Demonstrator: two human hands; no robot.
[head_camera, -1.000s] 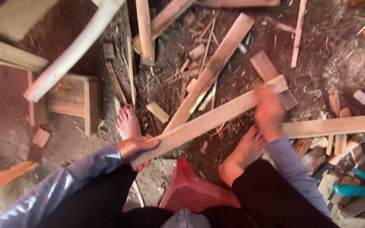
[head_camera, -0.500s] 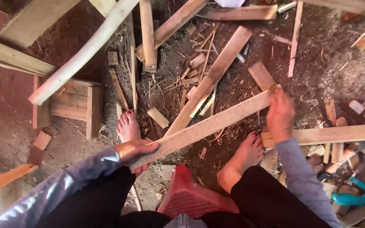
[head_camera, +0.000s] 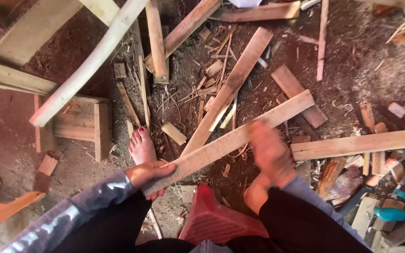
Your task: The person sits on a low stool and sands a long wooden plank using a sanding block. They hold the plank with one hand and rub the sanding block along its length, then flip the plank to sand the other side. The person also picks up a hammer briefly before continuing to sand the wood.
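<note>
Right hand (head_camera: 270, 152) slid down plank (head_camera: 230, 140), left hand (head_camera: 148, 174) gripping end.

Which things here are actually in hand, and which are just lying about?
In hand:
long wooden slat, gripped at its near end by the left hand
right hand, blurred, on the slat's middle

Lying about:
pale round pole
small wooden crate
loose board at right
teal object
red plastic stool
offcuts and shavings
</note>
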